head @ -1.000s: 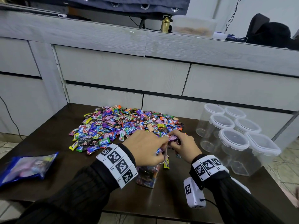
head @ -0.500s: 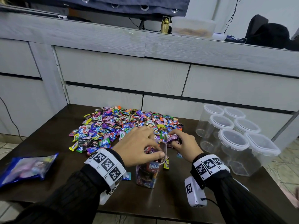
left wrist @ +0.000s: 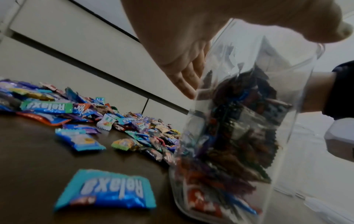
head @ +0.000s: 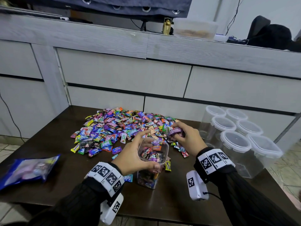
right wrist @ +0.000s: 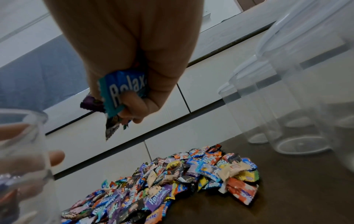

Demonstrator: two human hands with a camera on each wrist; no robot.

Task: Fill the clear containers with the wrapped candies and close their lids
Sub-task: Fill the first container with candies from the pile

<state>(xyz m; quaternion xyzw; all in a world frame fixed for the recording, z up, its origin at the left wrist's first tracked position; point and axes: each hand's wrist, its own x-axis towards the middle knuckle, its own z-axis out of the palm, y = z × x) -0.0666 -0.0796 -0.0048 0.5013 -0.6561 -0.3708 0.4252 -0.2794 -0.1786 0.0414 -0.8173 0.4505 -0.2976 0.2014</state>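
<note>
A clear open container [head: 153, 160] [left wrist: 239, 136], largely filled with wrapped candies, stands on the dark table [head: 48, 180] near its front. My left hand [head: 136, 154] [left wrist: 191, 45] grips it around the rim. My right hand [head: 182, 136] [right wrist: 134, 60] is just right of the container, above the pile's edge, clutching a bunch of wrapped candies [right wrist: 116, 97]. A big pile of colourful wrapped candies [head: 123, 128] [right wrist: 172, 181] covers the table's middle behind both hands.
Several empty clear containers with lids [head: 236, 136] [right wrist: 296, 106] stand at the table's right side. A blue candy bag [head: 27, 168] lies at the front left. A loose blue candy [left wrist: 107, 191] lies beside the held container. Grey drawers [head: 130, 75] rise behind the table.
My left hand came off the container's mouth and slid to its left side, uncovering the opening. My right hand gathered a bunch of candies from the pile and lifted slightly.
</note>
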